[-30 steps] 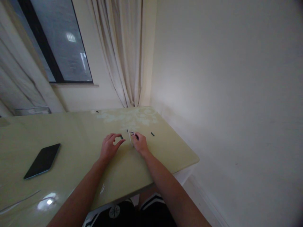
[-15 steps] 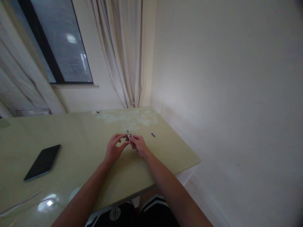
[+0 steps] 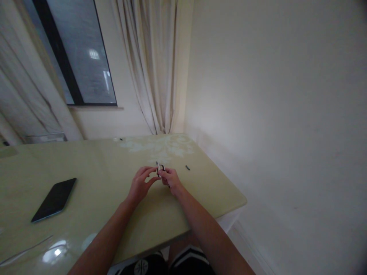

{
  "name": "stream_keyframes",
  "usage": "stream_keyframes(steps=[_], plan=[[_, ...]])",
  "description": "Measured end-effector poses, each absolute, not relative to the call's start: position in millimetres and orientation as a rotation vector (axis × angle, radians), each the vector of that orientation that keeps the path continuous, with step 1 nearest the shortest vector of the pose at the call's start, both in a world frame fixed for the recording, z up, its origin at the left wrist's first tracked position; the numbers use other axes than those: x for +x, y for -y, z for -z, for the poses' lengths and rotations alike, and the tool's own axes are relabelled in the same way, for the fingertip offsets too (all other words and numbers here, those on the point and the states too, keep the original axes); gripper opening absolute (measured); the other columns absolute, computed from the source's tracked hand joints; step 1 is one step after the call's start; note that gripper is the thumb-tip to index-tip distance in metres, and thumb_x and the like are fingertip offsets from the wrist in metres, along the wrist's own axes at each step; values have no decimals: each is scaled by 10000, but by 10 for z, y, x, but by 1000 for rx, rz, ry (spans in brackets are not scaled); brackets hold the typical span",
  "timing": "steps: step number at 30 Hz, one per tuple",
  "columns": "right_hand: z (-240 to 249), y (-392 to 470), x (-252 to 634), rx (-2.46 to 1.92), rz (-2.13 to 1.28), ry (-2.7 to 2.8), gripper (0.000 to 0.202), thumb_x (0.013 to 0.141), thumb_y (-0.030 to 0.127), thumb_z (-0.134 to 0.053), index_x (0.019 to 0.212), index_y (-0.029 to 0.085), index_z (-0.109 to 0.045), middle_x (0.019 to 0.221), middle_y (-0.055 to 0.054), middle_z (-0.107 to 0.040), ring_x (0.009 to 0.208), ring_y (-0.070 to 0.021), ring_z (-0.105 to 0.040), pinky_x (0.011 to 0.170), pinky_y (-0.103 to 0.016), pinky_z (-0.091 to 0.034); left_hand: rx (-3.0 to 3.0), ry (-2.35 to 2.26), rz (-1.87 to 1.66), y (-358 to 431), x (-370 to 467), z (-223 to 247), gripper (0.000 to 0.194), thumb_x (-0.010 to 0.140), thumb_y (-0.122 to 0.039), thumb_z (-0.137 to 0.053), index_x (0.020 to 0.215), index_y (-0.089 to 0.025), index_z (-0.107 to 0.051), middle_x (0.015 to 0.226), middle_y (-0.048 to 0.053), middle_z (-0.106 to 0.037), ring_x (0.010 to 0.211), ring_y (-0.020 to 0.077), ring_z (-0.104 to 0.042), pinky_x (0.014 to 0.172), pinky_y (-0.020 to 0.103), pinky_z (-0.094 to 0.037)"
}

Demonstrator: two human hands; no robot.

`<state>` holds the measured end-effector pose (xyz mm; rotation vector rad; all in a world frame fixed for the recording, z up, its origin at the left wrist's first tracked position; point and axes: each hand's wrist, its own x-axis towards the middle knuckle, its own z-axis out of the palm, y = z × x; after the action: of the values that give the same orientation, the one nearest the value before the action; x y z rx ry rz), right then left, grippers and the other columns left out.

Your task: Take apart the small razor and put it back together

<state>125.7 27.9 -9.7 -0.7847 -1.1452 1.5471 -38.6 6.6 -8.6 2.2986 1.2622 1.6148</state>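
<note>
Since the first frame I have brought the left hand (image 3: 141, 183) in from the side, where its fingertips held a short dark strip away from the right; now the two hands meet. The whole view has tipped a little too.

Right hand (image 3: 171, 180): closed in a pinch on a small white-and-dark piece (image 3: 161, 167), held up near the middle of the table's (image 3: 206, 198) right half. Left hand: thumb and forefinger curved to a narrow gap, tips at the near-left side of that piece. Something dark shows between them; whether they grip it or only touch, I cannot tell at this range.

Handling notes, my judgement: keep the right pinch still as the anchor and let the left fingertips make the small adjustments. Light pressure, edges squared before pushing; parts this slight could easily slip or twist. Keeping both wrists low would steady things.

Containers: I make out none. Loose items lie straight on the tabletop: a dark stick (image 3: 187, 167) beyond the right hand, a dark bit (image 3: 120, 139) by the far edge, a flat black slab (image 3: 54, 199) well left.
</note>
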Motion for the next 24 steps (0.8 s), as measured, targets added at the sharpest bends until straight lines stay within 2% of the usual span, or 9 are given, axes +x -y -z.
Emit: stream_keyframes(steps=[12, 15, 17, 20, 24], plan=[[77, -246, 1284, -831, -1269, 1312, 324, 711, 468, -763, 796, 158, -715, 530, 67, -430, 492, -88, -316, 481, -241, -235, 2206, -1248, -1639, -18, -333, 24, 333, 908, -476, -688, 1146, -246, -725, 980, 60, -688, 740, 172, -564, 743, 341, -536], [68, -248, 1311, -870, -1155, 1348, 320, 720, 471, -740, 789, 161, -703, 566, 48, -464, 528, -100, -355, 500, -238, -271, 2051, -1226, -1619, -25, -331, -17, 450, 829, -506, -766, 1192, -246, -714, 980, 48, -690, 704, 157, -544, 687, 309, -514], [65, -244, 1337, -907, -1062, 1386, 322, 739, 474, -719, 810, 160, -704, 563, 49, -449, 529, -105, -356, 498, -239, -272, 1886, -1212, -1468, -36, -354, -31, 509, 802, -530, -781, 1211, -233, -714, 952, 43, -697, 677, 147, -533, 647, 287, -486], [63, -218, 1374, -927, -929, 1478, 330, 777, 470, -697, 883, 158, -715, 544, 65, -403, 509, -106, -341, 488, -239, -265, 1614, -1110, -1176, -55, -404, -9, 455, 837, -578, -723, 1061, -184, -763, 811, 32, -673, 650, 134, -521, 617, 263, -444], [59, -161, 1394, -904, -764, 1677, 263, 812, 422, -696, 904, 177, -715, 544, 69, -420, 505, -108, -365, 516, -238, -295, 1287, -943, -1086, -66, -427, 50, 541, 817, -680, -690, 870, -145, -754, 738, 21, -612, 572, 87, -437, 549, 226, -365]])
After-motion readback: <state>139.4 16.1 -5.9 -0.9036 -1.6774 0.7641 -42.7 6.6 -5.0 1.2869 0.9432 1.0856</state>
